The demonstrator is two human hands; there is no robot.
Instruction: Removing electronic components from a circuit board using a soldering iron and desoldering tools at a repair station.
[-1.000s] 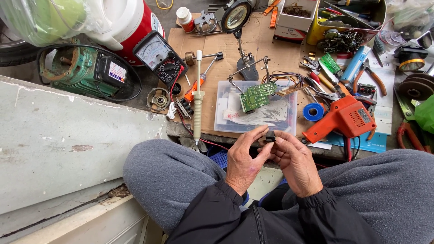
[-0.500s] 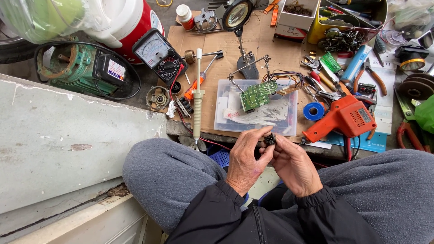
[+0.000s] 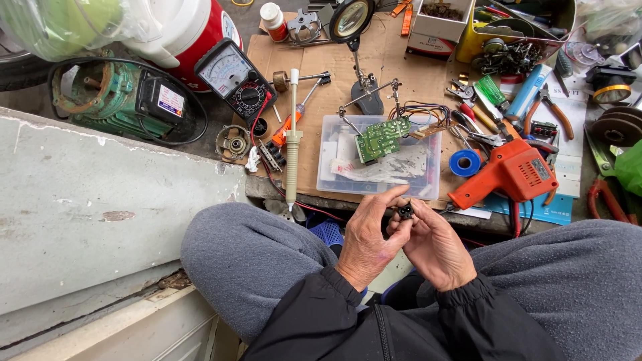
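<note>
Both of my hands meet over my lap, pinching a small black plastic part (image 3: pixel 404 211) with two holes in its face. My left hand (image 3: pixel 371 237) grips it with thumb and forefinger from the left. My right hand (image 3: pixel 435 247) steadies it from the right with its fingertips. Just beyond the hands lies a clear plastic box (image 3: pixel 378 160). Above it, a green circuit board (image 3: pixel 381 139) is clamped in a helping-hand stand (image 3: pixel 366 93) with a magnifier.
On the cardboard mat (image 3: pixel 421 80) lie a cream desoldering pump (image 3: pixel 292 140), an analog multimeter (image 3: pixel 234 79), an orange soldering gun (image 3: pixel 511 175), blue tape (image 3: pixel 465 162), pliers and screwdrivers. A green motor (image 3: pixel 114 100) sits left, beside a grey concrete ledge (image 3: pixel 87 200).
My hands have turned the small black part so its holed face points up, and my left thumb now reaches over it. The workbench items have not moved.
</note>
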